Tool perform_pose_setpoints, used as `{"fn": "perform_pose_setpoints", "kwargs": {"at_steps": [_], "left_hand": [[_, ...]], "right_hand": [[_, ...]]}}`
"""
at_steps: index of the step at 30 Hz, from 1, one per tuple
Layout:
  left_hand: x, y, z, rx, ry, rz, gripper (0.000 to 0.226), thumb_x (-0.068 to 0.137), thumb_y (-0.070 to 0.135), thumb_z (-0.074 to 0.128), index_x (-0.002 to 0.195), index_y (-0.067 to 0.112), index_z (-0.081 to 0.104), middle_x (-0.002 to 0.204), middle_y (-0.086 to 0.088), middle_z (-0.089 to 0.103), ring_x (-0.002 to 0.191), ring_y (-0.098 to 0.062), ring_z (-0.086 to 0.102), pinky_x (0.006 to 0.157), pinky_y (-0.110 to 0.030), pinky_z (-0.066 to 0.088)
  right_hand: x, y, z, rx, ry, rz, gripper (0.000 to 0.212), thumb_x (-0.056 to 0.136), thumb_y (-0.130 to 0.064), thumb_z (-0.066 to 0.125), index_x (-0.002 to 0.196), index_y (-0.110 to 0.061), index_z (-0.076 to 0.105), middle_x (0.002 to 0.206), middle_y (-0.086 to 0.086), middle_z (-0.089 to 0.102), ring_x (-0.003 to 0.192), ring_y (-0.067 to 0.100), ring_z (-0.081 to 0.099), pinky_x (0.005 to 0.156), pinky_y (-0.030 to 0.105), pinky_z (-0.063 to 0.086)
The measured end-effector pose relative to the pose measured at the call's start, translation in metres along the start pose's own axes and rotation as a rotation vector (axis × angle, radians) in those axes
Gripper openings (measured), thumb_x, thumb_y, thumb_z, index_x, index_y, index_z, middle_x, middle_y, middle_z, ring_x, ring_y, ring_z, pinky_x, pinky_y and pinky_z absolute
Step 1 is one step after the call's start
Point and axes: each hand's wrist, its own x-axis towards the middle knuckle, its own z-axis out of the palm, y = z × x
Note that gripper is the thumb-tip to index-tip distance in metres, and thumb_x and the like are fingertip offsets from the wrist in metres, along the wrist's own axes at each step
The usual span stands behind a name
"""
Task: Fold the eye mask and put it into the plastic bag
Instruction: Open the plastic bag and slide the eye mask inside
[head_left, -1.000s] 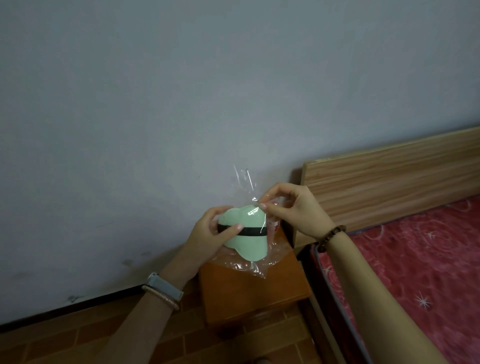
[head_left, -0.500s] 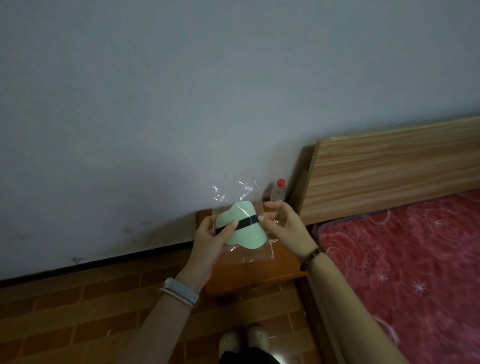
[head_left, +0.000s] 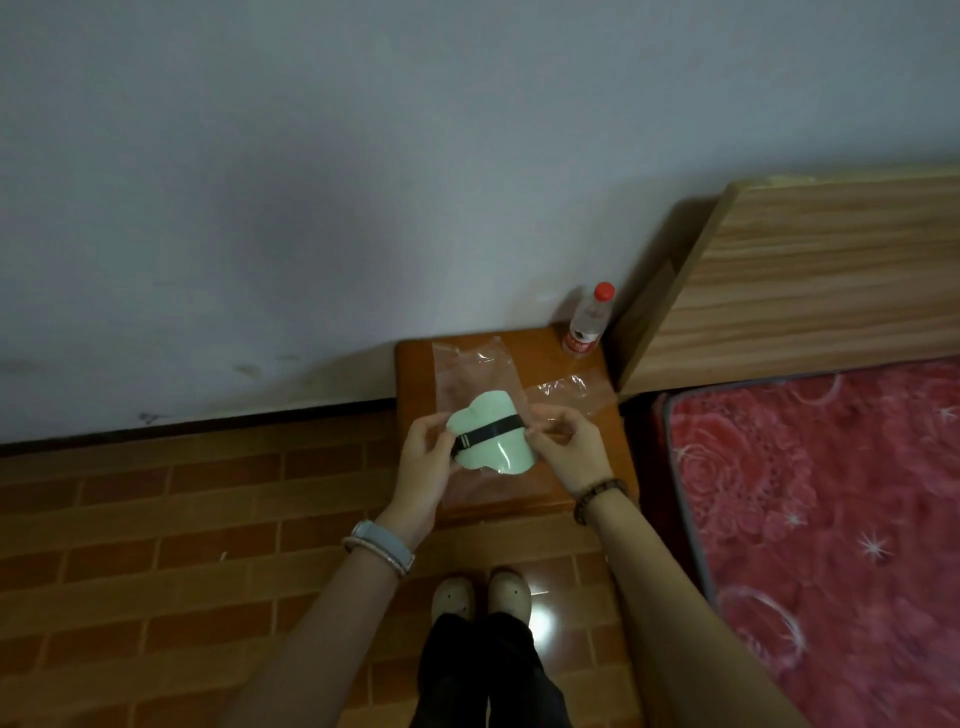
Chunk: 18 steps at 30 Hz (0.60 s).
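Note:
The folded pale green eye mask (head_left: 485, 421) with a black strap across it sits inside a clear plastic bag (head_left: 470, 371), low over the small wooden bedside table (head_left: 571, 499). My left hand (head_left: 426, 457) pinches the bag and the mask's left edge. My right hand (head_left: 566, 447) pinches the bag at the mask's right edge. The bag's open end lies toward the wall. A second piece of clear plastic (head_left: 571, 389) spreads to the right of the mask; whether it belongs to the same bag is unclear.
A clear bottle with a red cap (head_left: 589, 322) stands at the table's back right corner. A wooden headboard (head_left: 810, 280) and a red patterned mattress (head_left: 831, 519) are on the right. Brick-patterned floor lies to the left; my feet (head_left: 480, 597) are below the table.
My view has tilted downward. Both hands have lowered the bagged mask from in front of the wall down to the tabletop, still gripping it on both sides.

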Motion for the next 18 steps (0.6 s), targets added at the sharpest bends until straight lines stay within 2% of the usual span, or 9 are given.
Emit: {"fn": "perform_pose_setpoints", "kwargs": {"at_steps": [3,7,9,11,12,13,14,16,18], "left_hand": [[0.025,-0.019,-0.003,0.067,0.013,0.001,0.025,0.098,0.015,0.054,0.122,0.011,0.058,0.121,-0.007,0.059,0.103,-0.017,0.065,0.072,-0.023,0.059],[0.058,-0.039,-0.003,0.1,0.034,-0.07,0.03,0.098,0.015,0.053,0.128,0.014,0.056,0.124,-0.006,0.058,0.11,-0.024,0.063,0.091,-0.042,0.057],[0.075,-0.048,-0.003,0.112,0.045,-0.083,0.034,0.098,0.013,0.052,0.132,0.013,0.054,0.125,-0.004,0.058,0.114,-0.023,0.06,0.097,-0.044,0.054],[0.093,-0.058,-0.004,0.12,0.059,-0.078,0.034,0.098,0.012,0.053,0.131,0.014,0.054,0.121,0.0,0.058,0.116,-0.022,0.059,0.099,-0.044,0.053],[0.103,-0.063,-0.005,0.12,0.065,-0.074,0.033,0.097,0.012,0.053,0.131,0.014,0.054,0.12,0.001,0.058,0.116,-0.022,0.059,0.099,-0.044,0.053],[0.114,-0.069,-0.007,0.12,0.072,-0.074,0.034,0.097,0.012,0.054,0.13,0.015,0.054,0.119,0.001,0.058,0.116,-0.022,0.059,0.099,-0.044,0.052],[0.124,-0.075,-0.009,0.122,0.08,-0.081,0.034,0.097,0.012,0.054,0.13,0.016,0.054,0.119,0.002,0.058,0.116,-0.022,0.059,0.099,-0.044,0.053],[0.145,-0.089,-0.013,0.127,0.096,-0.096,0.033,0.096,0.012,0.055,0.129,0.018,0.054,0.116,0.004,0.058,0.114,-0.021,0.059,0.099,-0.044,0.053],[0.167,-0.105,-0.017,0.139,0.108,-0.095,0.033,0.096,0.011,0.056,0.128,0.018,0.054,0.115,0.004,0.059,0.112,-0.02,0.059,0.098,-0.043,0.053]], "right_hand": [[0.021,0.019,0.011,-0.045,0.001,0.023,0.022,0.086,-0.01,0.068,0.106,-0.017,0.063,0.086,-0.011,0.062,0.081,0.0,0.058,0.064,0.012,0.045],[0.05,0.046,0.024,-0.052,-0.018,0.058,0.025,0.085,-0.008,0.068,0.109,-0.016,0.067,0.099,-0.004,0.067,0.091,0.008,0.062,0.075,0.021,0.053],[0.066,0.058,0.032,-0.053,-0.042,0.075,0.027,0.085,-0.008,0.067,0.111,-0.016,0.066,0.105,-0.003,0.068,0.092,0.011,0.064,0.073,0.025,0.056],[0.082,0.068,0.042,-0.062,-0.064,0.098,0.027,0.087,-0.008,0.065,0.113,-0.015,0.066,0.106,-0.006,0.067,0.084,0.012,0.066,0.075,0.036,0.06],[0.091,0.074,0.048,-0.065,-0.073,0.104,0.028,0.087,-0.009,0.064,0.115,-0.015,0.066,0.104,-0.009,0.066,0.076,0.006,0.064,0.077,0.04,0.059],[0.101,0.081,0.053,-0.069,-0.082,0.101,0.028,0.088,-0.01,0.064,0.115,-0.015,0.066,0.103,-0.011,0.065,0.073,-0.001,0.061,0.076,0.038,0.059],[0.11,0.087,0.06,-0.072,-0.09,0.09,0.028,0.088,-0.01,0.063,0.116,-0.015,0.066,0.104,-0.012,0.064,0.076,-0.005,0.058,0.072,0.03,0.059],[0.128,0.1,0.073,-0.069,-0.102,0.072,0.029,0.089,-0.009,0.061,0.117,-0.013,0.066,0.108,-0.009,0.063,0.086,-0.009,0.054,0.065,0.013,0.049],[0.146,0.115,0.086,-0.071,-0.113,0.081,0.03,0.09,-0.009,0.06,0.12,-0.012,0.066,0.111,-0.007,0.063,0.087,-0.007,0.054,0.06,0.01,0.046]]}}
